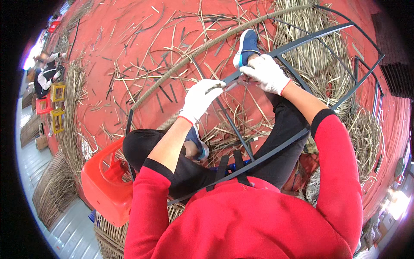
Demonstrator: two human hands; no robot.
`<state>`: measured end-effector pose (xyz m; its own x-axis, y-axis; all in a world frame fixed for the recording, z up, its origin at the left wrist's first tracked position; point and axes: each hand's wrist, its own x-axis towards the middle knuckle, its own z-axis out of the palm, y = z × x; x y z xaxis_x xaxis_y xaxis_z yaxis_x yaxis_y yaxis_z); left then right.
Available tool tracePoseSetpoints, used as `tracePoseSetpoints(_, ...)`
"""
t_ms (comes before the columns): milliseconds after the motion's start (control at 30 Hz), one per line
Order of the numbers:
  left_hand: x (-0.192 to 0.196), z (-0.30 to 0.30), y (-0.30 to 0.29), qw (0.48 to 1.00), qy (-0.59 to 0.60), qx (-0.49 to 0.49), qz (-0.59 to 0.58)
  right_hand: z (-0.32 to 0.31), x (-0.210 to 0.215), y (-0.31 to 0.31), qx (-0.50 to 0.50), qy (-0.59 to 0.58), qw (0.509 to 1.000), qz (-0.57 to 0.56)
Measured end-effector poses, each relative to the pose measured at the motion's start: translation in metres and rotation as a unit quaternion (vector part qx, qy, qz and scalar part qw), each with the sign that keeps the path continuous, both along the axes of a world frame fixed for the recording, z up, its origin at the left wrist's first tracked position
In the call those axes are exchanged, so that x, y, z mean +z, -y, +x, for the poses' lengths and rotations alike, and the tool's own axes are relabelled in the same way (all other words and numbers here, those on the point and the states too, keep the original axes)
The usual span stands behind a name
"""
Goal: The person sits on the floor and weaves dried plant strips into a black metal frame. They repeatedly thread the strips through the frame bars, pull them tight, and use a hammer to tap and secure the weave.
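Both hands (233, 86) pinched on frame bar (235, 77)

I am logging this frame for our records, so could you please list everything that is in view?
Metal frame: one, dark grey, across the person's lap and out over the floor.
Wrapped frame rod: one, tan, curved, at the frame's far left side.
Rattan strips: many, tan, loose and piled on the floor.
Floor: red.
Plastic stool: one, red-orange, by the person's left leg.
Small crates: about three, yellow and red, far left.
Another person: one, far left.
Shoes: two, blue.
Left hand: white glove, at a frame bar.
Right hand: white glove, on the frame.
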<state>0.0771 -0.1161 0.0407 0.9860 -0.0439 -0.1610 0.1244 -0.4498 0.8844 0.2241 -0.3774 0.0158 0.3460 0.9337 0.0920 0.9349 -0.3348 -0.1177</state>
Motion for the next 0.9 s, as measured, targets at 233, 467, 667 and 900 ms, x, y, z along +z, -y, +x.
tracePoseSetpoints(233, -0.011, 0.005, 0.001, 0.96, -0.143, 0.093, -0.222, 0.012, -0.02, -0.011, 0.058, 0.055, 0.994, 0.069)
tracePoseSetpoints(467, -0.027, 0.003, -0.002, 0.912, -0.17, 0.168, -0.332, 0.026, -0.025, -0.018, 0.115, 0.117, 0.985, 0.05)
tracePoseSetpoints(667, -0.032, -0.002, 0.0, 0.922, -0.189, 0.125, -0.315, 0.027, -0.026, -0.018, 0.129, 0.132, 0.982, 0.043)
tracePoseSetpoints(900, -0.04, -0.009, -0.015, 0.815, -0.203, 0.201, -0.504, 0.023, -0.02, -0.018, 0.114, 0.117, 0.986, 0.018)
